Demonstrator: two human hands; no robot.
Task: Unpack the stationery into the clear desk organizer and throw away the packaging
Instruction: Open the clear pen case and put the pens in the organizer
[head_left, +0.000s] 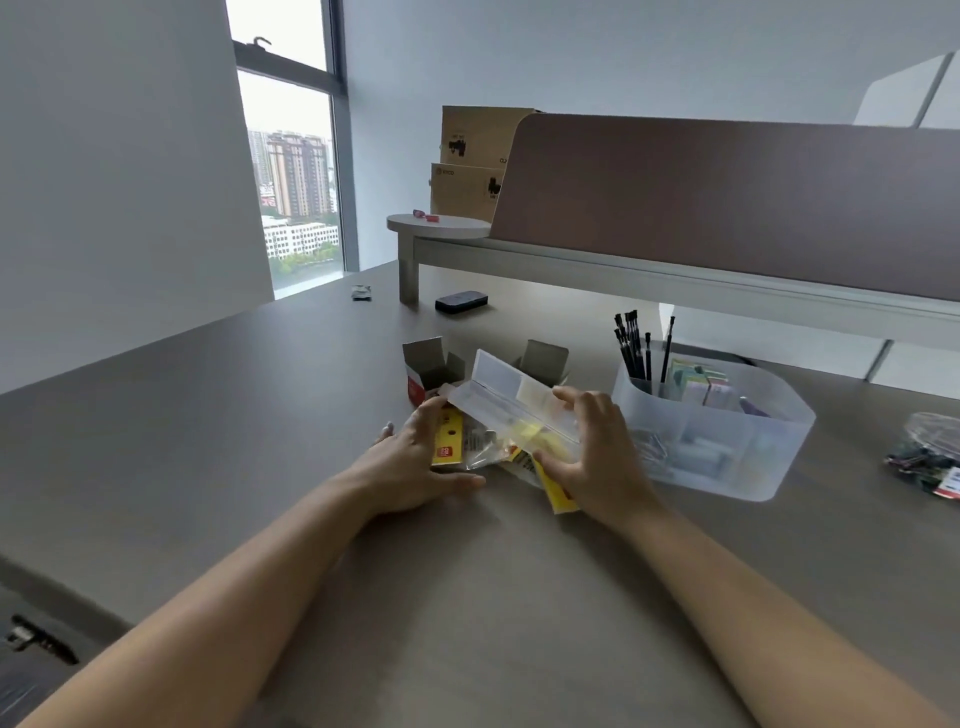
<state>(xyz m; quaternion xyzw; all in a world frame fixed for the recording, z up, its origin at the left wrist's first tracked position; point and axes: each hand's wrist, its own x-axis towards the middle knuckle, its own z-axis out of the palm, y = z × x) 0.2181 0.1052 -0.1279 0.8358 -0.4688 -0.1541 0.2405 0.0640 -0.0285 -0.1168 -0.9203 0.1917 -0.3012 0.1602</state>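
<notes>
Organizer (737, 457) right; left grip (415, 457), right grip (587, 452) clutch packaging (511, 415).

We see the organizer (727, 447) on the tabletop (208, 441). Left of the organizer lie the packets (498, 431), with two open boxes (431, 371) just behind them. Pens (636, 353) stand in the organizer's rear-left compartment. Right of the organizer lies a bag of clips (930, 457).
</notes>
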